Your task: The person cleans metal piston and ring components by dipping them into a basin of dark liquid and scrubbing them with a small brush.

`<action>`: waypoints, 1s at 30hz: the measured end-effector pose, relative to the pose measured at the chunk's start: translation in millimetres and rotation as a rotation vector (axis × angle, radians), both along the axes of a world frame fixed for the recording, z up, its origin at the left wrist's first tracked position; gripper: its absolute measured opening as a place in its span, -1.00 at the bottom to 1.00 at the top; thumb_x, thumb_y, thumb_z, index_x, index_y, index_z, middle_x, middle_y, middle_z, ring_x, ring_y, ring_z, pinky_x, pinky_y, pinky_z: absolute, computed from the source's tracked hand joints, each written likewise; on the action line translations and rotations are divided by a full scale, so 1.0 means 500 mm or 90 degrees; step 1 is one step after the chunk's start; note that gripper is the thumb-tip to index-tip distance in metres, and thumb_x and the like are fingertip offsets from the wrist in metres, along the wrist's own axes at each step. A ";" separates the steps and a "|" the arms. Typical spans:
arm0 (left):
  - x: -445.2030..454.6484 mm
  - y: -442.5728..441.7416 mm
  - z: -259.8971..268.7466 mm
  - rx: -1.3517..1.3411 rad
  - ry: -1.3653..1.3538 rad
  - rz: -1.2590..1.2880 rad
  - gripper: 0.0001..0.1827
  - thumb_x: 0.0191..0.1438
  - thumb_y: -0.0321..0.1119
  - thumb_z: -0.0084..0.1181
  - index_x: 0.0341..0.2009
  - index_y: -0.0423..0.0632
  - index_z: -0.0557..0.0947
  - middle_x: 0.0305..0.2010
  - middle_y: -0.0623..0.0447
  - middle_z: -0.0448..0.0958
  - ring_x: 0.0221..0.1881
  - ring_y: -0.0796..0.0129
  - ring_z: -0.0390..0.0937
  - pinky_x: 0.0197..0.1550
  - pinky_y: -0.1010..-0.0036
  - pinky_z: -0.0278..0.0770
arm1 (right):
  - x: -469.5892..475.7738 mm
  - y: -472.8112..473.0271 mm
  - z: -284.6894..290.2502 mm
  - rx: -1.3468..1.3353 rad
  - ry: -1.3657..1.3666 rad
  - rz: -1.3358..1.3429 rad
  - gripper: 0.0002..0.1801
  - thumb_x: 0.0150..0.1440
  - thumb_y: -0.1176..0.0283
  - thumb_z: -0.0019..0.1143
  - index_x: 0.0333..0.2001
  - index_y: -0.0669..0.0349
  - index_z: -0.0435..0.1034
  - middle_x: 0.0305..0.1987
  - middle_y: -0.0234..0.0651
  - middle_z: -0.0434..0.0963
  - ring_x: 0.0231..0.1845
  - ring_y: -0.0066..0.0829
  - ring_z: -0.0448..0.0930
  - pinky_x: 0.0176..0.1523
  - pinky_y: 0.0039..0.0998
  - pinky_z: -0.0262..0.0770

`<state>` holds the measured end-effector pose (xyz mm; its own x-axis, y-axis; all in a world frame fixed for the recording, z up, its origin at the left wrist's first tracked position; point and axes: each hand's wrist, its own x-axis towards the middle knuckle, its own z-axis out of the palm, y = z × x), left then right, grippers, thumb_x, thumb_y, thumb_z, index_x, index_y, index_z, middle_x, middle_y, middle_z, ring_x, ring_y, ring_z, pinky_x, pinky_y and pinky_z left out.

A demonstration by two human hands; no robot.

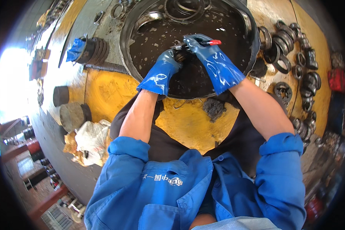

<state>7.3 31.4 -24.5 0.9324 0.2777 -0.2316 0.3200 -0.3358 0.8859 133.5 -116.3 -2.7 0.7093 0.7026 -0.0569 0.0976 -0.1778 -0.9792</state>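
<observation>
Both my hands wear blue rubber gloves, wet and shiny, and are over a round metal tub (126, 54) of dark liquid. My left hand (169, 59) grips a small dark metal part (179, 56), mostly hidden by the fingers. In my right hand (197, 43) is a hand tool with a red-ended handle (215, 42); its working end meets the part, and its exact kind is hidden by the glove. Large metal rings (187, 18) lie at the tub's far side, partly in the liquid. Another curved ring (150, 17) rests against the upper left wall.
Many bearing rings (284, 37) stand and lie on the yellow floor sheet to the right. A dark wad of fibre (214, 109) sits below the tub. Stacked rings with blue plastic (96, 51), grey cylinders (72, 116) and a white bag (92, 138) are at the left.
</observation>
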 end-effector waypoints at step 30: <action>0.014 -0.008 0.054 0.237 0.218 0.054 -0.55 -0.11 -0.35 0.39 -0.03 0.04 0.68 -0.10 -0.11 0.69 -0.04 -0.02 0.64 0.04 0.24 0.58 | 0.051 0.020 0.117 -0.332 0.069 0.031 -0.41 0.20 -0.12 0.14 -0.11 0.27 0.59 -0.49 -0.18 0.67 -0.49 -0.37 0.67 -0.29 -0.38 0.58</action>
<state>14.3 27.3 2.5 0.7910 0.4710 -0.3906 0.6107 -0.5687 0.5509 159.0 -106.4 55.9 0.6472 0.5930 -0.4790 0.0206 -0.6418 -0.7666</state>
